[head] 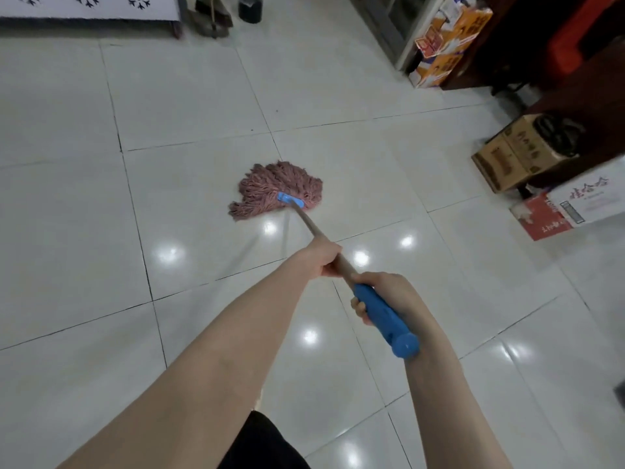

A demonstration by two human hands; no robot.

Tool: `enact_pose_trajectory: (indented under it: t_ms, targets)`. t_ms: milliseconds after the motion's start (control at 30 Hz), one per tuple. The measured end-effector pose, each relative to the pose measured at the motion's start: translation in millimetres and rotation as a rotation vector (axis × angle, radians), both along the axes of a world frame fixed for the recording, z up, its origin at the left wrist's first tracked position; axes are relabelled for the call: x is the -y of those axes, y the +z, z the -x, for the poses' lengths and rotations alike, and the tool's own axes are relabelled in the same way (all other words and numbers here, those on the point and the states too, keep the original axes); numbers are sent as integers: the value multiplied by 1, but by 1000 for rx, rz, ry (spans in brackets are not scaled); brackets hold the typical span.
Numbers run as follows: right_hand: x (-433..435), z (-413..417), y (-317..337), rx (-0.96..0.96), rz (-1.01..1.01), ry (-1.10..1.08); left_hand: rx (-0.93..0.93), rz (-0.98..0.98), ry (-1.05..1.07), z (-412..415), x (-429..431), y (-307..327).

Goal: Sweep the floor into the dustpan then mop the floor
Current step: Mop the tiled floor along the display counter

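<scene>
The glossy white tiled floor (189,106) fills the view, with ceiling lights mirrored in it on the near side of the mop head. The mop's pink string head (270,187) lies fanned flat on the tiles, clamped by a blue plastic bracket (291,200). From it a pale wooden pole (309,225) slants back to a blue plastic grip (385,316).

Right of the mop head stand a brown cardboard box (517,157) and a white and red carton (568,204) cut off by the frame edge. Their print is too blurred to read. Far beyond and right of the mop head, orange printed cartons (443,45) are stacked against dark furniture.

The left hand (321,257) is wrapped round the wooden pole. Just behind it, the right hand (389,289) is curled round the blue grip, its fingers partly hidden underneath.

Far beyond the mop head, a white patterned mat (88,8) and a dark container (250,10) are cropped by the top edge.
</scene>
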State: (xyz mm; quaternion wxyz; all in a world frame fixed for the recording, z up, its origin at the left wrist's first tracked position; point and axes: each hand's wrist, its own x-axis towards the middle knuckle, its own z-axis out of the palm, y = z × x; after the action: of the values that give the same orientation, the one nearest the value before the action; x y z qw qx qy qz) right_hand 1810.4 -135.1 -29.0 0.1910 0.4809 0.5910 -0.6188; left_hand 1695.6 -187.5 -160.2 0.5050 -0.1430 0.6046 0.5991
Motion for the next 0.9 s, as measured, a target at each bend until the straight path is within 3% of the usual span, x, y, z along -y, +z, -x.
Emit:
enact_pose_trajectory:
  t_ms: [267,700,900]
  targets:
    - [7,-17,2,20,114,105,-52,67,47,-23,25,12]
    - [171,-45,-16,-10,232,473,-89,219,390,-86,244,6]
    - [241,-72,-31,-34,257,541,-85,240,538,-127,322,-15]
